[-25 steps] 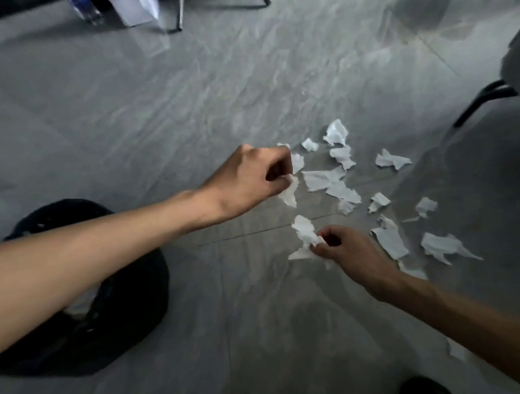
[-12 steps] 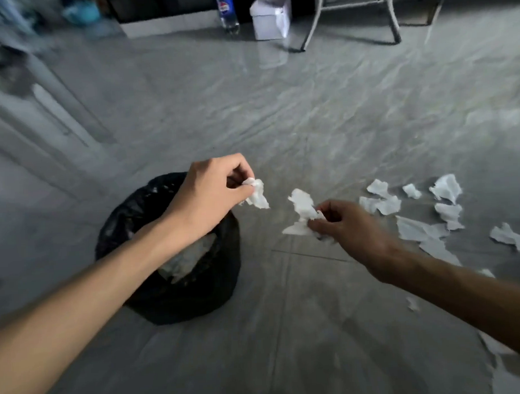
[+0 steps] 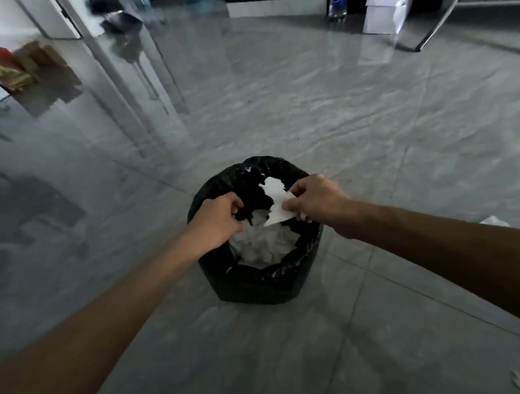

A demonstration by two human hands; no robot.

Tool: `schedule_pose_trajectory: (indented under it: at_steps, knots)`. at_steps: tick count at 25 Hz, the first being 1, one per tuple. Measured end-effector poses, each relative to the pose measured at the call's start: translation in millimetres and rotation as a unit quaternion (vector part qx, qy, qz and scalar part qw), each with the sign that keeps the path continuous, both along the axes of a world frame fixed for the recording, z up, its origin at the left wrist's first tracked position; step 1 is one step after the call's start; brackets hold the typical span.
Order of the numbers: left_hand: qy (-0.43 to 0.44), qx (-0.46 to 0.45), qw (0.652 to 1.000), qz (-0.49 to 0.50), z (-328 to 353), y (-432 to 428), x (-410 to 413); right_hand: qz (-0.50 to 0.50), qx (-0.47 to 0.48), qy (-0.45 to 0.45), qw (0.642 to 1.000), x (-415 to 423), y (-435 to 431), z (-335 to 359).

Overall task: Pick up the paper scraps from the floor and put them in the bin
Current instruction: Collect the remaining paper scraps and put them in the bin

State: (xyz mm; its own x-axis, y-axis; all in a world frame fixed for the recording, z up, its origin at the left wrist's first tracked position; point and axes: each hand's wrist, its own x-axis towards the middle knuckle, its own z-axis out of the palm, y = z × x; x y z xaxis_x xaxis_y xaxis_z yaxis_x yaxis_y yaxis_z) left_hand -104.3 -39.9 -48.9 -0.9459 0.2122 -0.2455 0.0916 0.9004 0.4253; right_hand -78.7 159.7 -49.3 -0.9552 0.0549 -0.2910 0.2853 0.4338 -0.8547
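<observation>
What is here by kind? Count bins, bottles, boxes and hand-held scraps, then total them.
bin: 1
bottle: 1
box: 1
scrap: 1, pinched by the right hand over the bin; a white bit under that hand may be part of it
Total: 4

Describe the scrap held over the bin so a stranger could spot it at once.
Find the black-lined bin in the middle of the grey floor. Above its opening the right hand pinches the scrap: flat, bright white, with a ragged top edge, unlike the crumpled paper heaped inside the bin.
</observation>
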Motion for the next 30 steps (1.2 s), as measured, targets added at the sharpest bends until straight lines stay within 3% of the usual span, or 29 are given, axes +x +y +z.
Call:
schedule_pose_trajectory:
  at_steps: [3,7,11,16,21,26,28,30]
  knots:
    - [0.039,0.037,0.999,0.011,4.9,4.5,7.0,0.02,-0.051,-0.038,0.998,-1.9,-10.4,-9.1]
    - [0.077,0.086,0.993,-0.03,19.0,38.7,21.2,0.018,-0.059,0.016,0.998,10.1,17.6,0.0]
    - [0.051,0.13,0.983,-0.122,32.9,106.5,37.1,-0.015,-0.049,0.039,0.998,52.1,94.6,11.0]
    - [-0.008,0.14,0.954,-0.264,28.7,210.5,74.8,-0.094,-0.039,-0.026,0.994,159.5,190.5,-18.4]
    - [-0.146,0.056,0.862,-0.481,0.1,307.3,150.4,-0.194,0.015,-0.12,0.974,297.1,253.2,-64.5]
    - [-0.138,-0.041,0.75,-0.646,-48.9,356.5,214.4,-0.21,0.207,-0.207,0.933,406.4,263.5,-111.0]
    - [-0.107,-0.073,0.732,-0.669,-81.8,365.1,225.6,-0.163,0.297,-0.254,0.906,434.4,253.0,-140.4]
    - [-0.071,-0.098,0.739,-0.663,-115.8,365.3,226.4,-0.141,0.324,-0.248,0.902,445.4,243.3,-167.3]
